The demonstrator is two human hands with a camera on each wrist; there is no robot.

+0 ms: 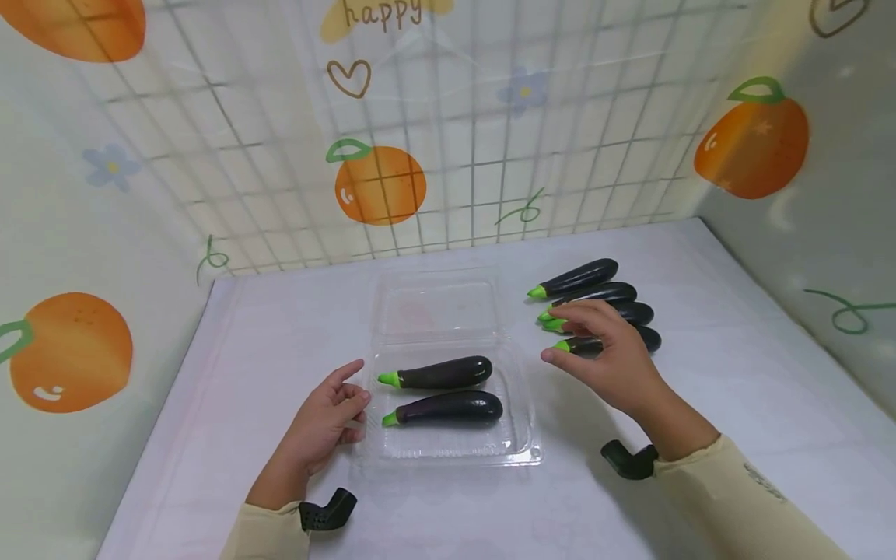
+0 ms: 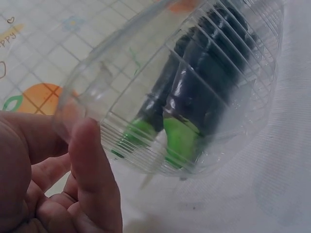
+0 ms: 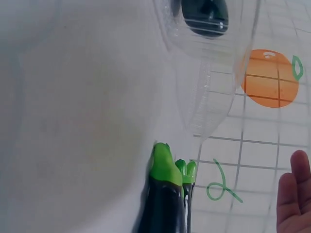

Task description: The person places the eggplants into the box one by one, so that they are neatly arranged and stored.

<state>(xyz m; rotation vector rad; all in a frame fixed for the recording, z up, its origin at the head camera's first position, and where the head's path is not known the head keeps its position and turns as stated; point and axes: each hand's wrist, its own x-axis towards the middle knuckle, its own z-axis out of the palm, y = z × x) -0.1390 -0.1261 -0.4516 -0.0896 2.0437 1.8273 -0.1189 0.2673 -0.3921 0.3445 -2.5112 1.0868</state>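
Observation:
A clear plastic clamshell box (image 1: pixel 519 439) lies with its lid (image 1: pixel 437 307) folded back. Inside its base are two dark eggplants with green stems, an upper eggplant (image 1: pixel 444 374) and a lower eggplant (image 1: pixel 448 407), side by side. My left hand (image 1: pixel 322 424) holds the box's left edge; in the left wrist view the thumb (image 2: pixel 92 165) lies against the clear wall. On the right, my right hand (image 1: pixel 616 362) hovers with thumb and fingers spread over the nearest eggplant (image 1: pixel 584 345) of a row. In the right wrist view, its fingers (image 3: pixel 290 194) are apart from that eggplant's green stem (image 3: pixel 164 162).
Several eggplants lie in a row right of the box, the farthest eggplant (image 1: pixel 577 276) near the back. The white tabletop (image 1: pixel 280 327) is bordered by a grid-patterned back curtain (image 1: pixel 483 179) printed with oranges. Black wrist mounts (image 1: pixel 329 511) sit at both cuffs.

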